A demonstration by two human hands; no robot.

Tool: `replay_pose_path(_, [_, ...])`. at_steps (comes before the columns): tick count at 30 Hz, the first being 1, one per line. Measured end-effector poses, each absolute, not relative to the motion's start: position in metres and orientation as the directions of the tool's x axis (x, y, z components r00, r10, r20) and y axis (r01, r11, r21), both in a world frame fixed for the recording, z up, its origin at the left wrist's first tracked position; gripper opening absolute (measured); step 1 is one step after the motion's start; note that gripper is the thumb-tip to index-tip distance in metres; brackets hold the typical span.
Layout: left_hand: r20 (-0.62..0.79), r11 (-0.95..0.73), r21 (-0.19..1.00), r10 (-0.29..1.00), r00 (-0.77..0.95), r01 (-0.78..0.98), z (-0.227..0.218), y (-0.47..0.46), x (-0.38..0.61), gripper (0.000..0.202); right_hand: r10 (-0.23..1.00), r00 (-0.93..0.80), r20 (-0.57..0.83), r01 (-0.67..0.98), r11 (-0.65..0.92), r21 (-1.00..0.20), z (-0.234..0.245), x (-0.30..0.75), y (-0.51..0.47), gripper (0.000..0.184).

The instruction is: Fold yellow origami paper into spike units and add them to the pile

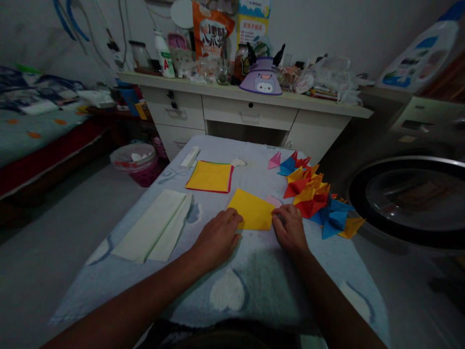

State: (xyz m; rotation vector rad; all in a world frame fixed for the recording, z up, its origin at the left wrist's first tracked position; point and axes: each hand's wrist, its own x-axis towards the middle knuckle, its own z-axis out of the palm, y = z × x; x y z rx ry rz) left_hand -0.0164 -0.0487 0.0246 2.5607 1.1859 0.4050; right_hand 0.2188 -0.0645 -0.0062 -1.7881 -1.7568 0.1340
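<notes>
A folded yellow paper sheet (250,209) lies on the cloth-covered table (254,276) in front of me. My left hand (218,238) rests on its near left corner with the fingers curled down against the paper. My right hand (288,228) presses the paper's right corner, fingers bent and pinched together on the edge. Just right of my right hand lies a pile of folded paper pieces (312,196) in red, yellow, blue and pink.
A stack of square coloured sheets (210,176), yellow on top, lies farther back. A folded white cloth (156,225) sits at the left. Beyond stand a cluttered desk (247,104), a pink bin (137,162), a bed (36,131) at left and a washing machine (410,198) at right.
</notes>
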Motion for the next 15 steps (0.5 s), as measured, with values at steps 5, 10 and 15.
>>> replay_pose_path(5, [0.214, -0.608, 0.538, 0.768, 0.603, 0.583, 0.021, -0.035, 0.011, 0.047, 0.934, 0.121, 0.336, 0.878, 0.058, -0.475, -0.005, 0.219, -0.063, 0.024])
replay_pose_path(10, [0.226, -0.566, 0.588, 0.800, 0.555, 0.577, 0.018, -0.030, 0.033, 0.050, 0.927, 0.108, 0.359, 0.881, 0.078, -0.466, -0.007, 0.220, -0.063, 0.024])
replay_pose_path(15, [0.209, -0.536, 0.605, 0.821, 0.532, 0.589, 0.015, -0.032, 0.042, 0.049, 0.929, 0.130, 0.346, 0.871, 0.060, -0.488, -0.008, 0.219, -0.063, 0.024])
